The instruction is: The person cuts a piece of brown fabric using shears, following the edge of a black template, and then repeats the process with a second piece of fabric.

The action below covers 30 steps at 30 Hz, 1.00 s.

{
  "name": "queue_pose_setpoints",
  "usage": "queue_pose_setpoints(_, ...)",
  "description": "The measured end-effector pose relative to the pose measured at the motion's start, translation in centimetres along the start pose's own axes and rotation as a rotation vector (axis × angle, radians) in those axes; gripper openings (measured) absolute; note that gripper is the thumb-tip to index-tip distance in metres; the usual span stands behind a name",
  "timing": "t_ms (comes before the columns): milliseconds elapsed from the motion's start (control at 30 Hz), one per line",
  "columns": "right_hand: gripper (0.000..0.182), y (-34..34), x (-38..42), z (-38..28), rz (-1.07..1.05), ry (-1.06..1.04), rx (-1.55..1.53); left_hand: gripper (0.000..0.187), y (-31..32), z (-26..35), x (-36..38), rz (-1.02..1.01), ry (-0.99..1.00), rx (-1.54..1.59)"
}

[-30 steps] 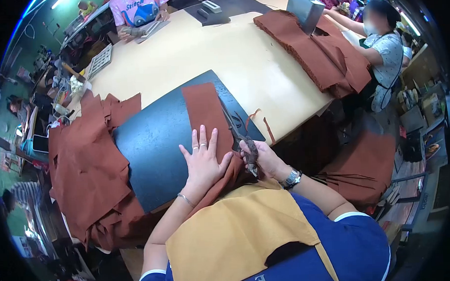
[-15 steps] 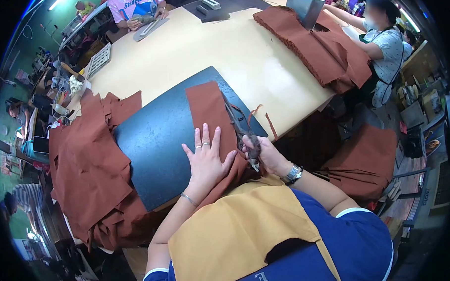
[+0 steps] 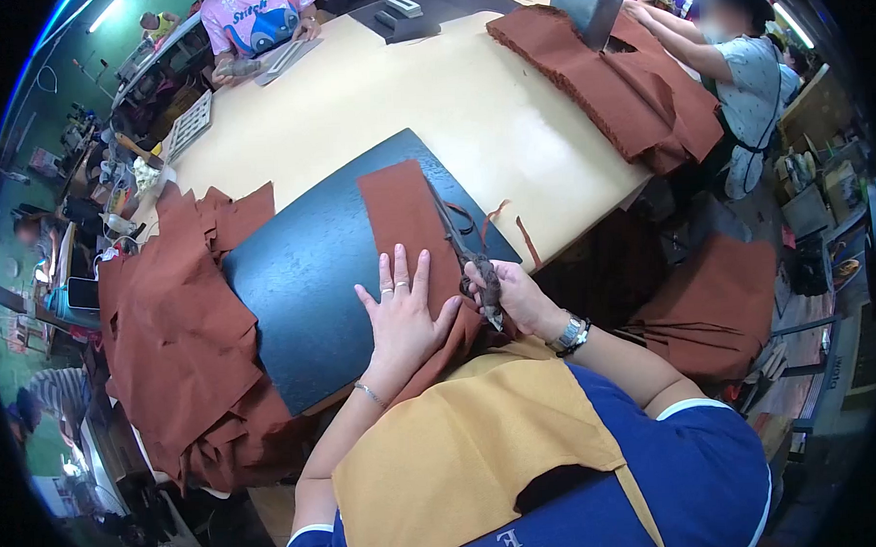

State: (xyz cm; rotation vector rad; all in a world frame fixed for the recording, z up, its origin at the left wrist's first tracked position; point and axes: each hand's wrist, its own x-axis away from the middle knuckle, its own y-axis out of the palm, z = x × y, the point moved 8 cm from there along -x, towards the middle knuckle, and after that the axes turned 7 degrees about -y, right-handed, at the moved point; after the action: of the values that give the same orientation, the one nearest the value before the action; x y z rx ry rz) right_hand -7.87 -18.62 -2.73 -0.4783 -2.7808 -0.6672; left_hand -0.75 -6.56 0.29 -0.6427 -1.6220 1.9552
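Observation:
My left hand (image 3: 406,313) lies flat with fingers spread on a strip of reddish-brown material (image 3: 394,207), pressing it against a dark board (image 3: 303,278). Rings show on its fingers. In my right hand (image 3: 518,295) is a pair of large scissors (image 3: 489,289) with wrapped handles. Their long blades point away from me along the strip's right edge. The strip's near end folds toward my lap. Thin brown offcuts (image 3: 528,241) lie just right of the blades.
Brown sheets (image 3: 179,331) are heaped left of the board. More brown pieces (image 3: 605,84) lie at the far right beside a metal box (image 3: 588,10), near a co-worker in a cap. Across the cream table (image 3: 326,104), a person in pink holds a grey tool. Brown pieces (image 3: 714,302) hang low right.
My hands stay nearly in place, the left still flat, the right still on the scissors. The person in pink has lowered the grey tool leftward. The capped co-worker's hands have moved closer together.

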Motion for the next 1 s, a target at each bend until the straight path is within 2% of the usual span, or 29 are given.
queue_pose_setpoints(133, 0.032, 0.1, -0.1, 0.1, -0.017, -0.067, -0.012, 0.077, 0.0, 0.0, 0.1, 0.007, 0.003, -0.007)
queue_pose_setpoints(333, 0.034, -0.4, 1.0, 0.1, 0.040, 0.004, -0.016, 0.077, -0.1, 0.1, -0.1, 0.013, 0.001, -0.004)
queue_pose_setpoints(633, 0.033, 0.0, 1.2, -0.1, -0.044, 0.033, 0.042, 0.078, 0.1, 0.2, 0.0, 0.001, 0.013, -0.012)
queue_pose_setpoints(833, 0.032, 0.4, 0.5, 0.1, -0.039, -0.092, 0.003, 0.079, 0.0, 0.1, 0.1, -0.015, 0.026, -0.022)
queue_pose_setpoints(1000, 0.031, 0.2, 1.0, 0.1, 0.022, -0.064, -0.074, 0.080, 0.0, 0.1, 0.1, -0.020, 0.029, -0.027)
